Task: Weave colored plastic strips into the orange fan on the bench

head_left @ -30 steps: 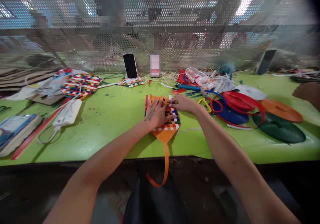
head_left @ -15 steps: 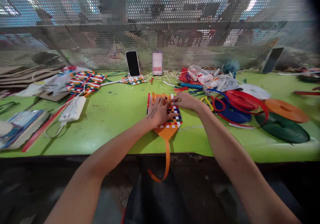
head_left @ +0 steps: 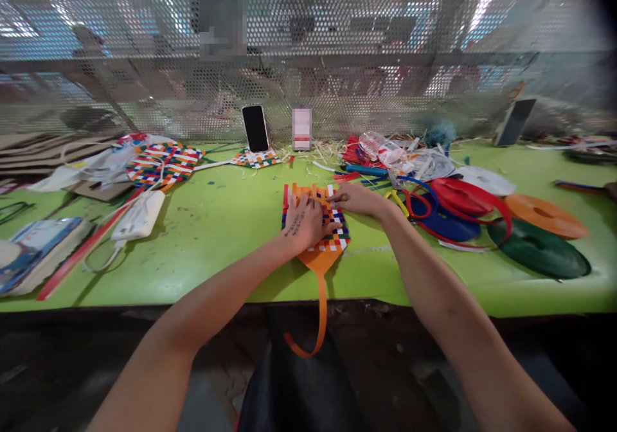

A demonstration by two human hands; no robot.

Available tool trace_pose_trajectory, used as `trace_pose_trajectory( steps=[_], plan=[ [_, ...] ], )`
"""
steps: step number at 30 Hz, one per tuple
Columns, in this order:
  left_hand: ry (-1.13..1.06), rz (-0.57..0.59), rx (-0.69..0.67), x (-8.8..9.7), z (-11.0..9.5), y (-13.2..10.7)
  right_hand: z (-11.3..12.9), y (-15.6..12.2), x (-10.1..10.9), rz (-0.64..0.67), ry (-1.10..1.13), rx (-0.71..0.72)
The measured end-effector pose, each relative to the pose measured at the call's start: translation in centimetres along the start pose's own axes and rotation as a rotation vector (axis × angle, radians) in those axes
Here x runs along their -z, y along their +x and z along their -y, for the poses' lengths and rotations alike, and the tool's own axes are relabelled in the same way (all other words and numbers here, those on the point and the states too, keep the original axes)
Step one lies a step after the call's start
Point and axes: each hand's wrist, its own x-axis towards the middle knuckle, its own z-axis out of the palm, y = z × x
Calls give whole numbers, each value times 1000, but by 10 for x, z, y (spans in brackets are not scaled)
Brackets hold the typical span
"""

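Note:
A woven fan-shaped piece [head_left: 341, 234] of orange, white, blue and red flat strips lies on the green table in front of me. Its orange lower end narrows into a long orange strip [head_left: 322, 300] that hangs curled over the front edge. My left hand [head_left: 304, 223] rests on the weave, palm down with the fingers bent and apart. At the upper right edge of the piece, my right hand [head_left: 355, 198] has its thumb and forefinger closed on the weave. The strip ends under the fingertips are partly hidden.
Rolls of strip, including a green one [head_left: 537, 251] and an orange one [head_left: 544, 215], lie right, near yellow-handled scissors [head_left: 399, 204]. A dark phone [head_left: 255, 128] stands behind. To the left are a power strip [head_left: 139, 215] and another woven piece [head_left: 164, 165]. Perforated mesh [head_left: 328, 91] borders the back.
The left fingers have bent more and drawn slightly back on the weave. My right hand stays at the upper right edge. The view has shifted slightly.

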Motion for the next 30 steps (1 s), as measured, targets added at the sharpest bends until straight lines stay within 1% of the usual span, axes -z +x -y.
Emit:
trace_pose_trajectory(
  steps=[5, 10, 14, 16, 21, 26, 30],
  plan=[
    [24, -36, 13, 2, -3, -4, 1, -2, 1, -5, -10, 14],
    [21, -16, 14, 4, -4, -6, 7, -5, 6, -37, -10, 16],
    [20, -9, 14, 5, -5, -6, 8, -6, 7, 11, -36, -3],
    [17, -14, 15, 6, -5, -5, 9, -6, 5, 12, -48, 2],
    [-10, -28, 22, 2, -5, -4, 16, 0, -4, -100, -72, 60],
    [0, -37, 27, -1, -5, -4, 25, 4, -14, -53, -188, 89],
    [-16, -21, 37, 1, -4, -5, 26, 4, -17, -36, -203, 84]
  ],
)
